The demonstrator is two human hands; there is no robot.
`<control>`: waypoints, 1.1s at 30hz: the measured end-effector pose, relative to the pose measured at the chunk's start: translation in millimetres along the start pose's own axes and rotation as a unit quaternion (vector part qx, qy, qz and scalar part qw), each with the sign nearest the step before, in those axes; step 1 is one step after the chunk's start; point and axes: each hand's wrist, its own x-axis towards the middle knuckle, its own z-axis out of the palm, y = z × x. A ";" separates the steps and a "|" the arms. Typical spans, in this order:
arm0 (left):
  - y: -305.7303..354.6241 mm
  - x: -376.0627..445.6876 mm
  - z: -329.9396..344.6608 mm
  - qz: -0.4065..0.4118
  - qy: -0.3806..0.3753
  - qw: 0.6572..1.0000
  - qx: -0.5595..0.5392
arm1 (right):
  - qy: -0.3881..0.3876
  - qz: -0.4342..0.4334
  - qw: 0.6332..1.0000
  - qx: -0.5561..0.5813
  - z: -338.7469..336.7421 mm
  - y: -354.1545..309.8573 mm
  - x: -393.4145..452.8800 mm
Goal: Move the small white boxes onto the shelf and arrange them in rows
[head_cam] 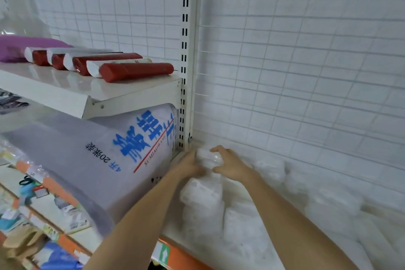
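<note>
near: stacked white boxes (202,199) lie just below the grip | grip: left hand (188,165) and right hand (230,165) clasp one small box (208,155) between them, equally near | far: shelf (252,195) corner just beyond

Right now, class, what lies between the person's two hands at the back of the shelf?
A small white box, held between the left hand and right hand, in the head view.
</note>
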 end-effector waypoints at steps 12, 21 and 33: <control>0.2 -7.5 -2.4 0.136 0.021 0.982 -0.131 | 0.123 0.126 0.953 0.248 -26.3 12.6 -29.2; 48.3 -43.5 -11.3 0.078 -0.022 0.920 -0.385 | 0.156 0.158 0.869 0.442 -67.1 34.9 -109.3; 99.5 -119.5 40.8 0.103 -0.114 0.909 -0.386 | 0.051 0.133 0.945 0.294 -78.6 70.0 -216.6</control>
